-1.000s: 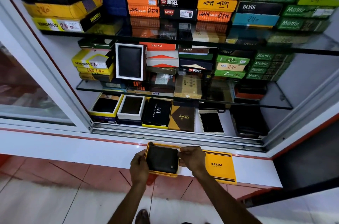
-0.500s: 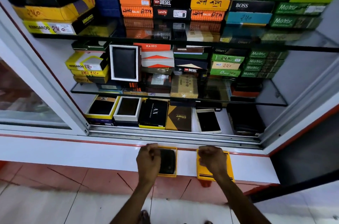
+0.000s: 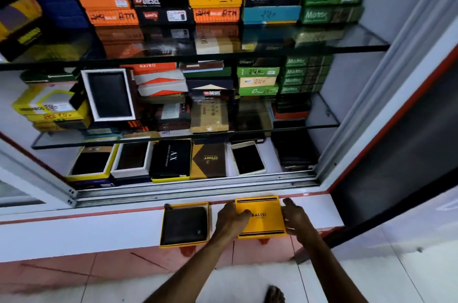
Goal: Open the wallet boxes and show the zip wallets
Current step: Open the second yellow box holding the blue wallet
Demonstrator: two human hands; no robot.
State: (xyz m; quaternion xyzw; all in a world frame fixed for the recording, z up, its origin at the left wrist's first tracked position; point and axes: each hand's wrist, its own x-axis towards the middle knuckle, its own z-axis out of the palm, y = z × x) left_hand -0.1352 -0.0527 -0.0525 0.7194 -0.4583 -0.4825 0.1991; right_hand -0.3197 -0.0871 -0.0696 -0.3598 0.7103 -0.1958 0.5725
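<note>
On the white ledge (image 3: 99, 230) lies an open yellow box (image 3: 184, 244) with a black zip wallet (image 3: 184, 224) in it, zipped shut. To its right lies a yellow BALISI lid (image 3: 262, 222), flat, with black stripes. My left hand (image 3: 229, 222) grips the lid's left edge, thumb on top. My right hand (image 3: 296, 219) holds its right edge, fingers curled around the side. Neither hand touches the open box.
Behind the ledge is a display cabinet with a sliding-door track (image 3: 198, 191) and glass shelves (image 3: 322, 126) full of stacked wallet boxes. Several open boxes (image 3: 247, 157) lie on the bottom shelf. A dark gap (image 3: 396, 154) lies to the right. My foot (image 3: 275, 295) is on the tiled floor.
My left hand let go of the open box with the wallet and moved right onto the BALISI lid. My right hand shifted to the lid's right edge. The view moved closer.
</note>
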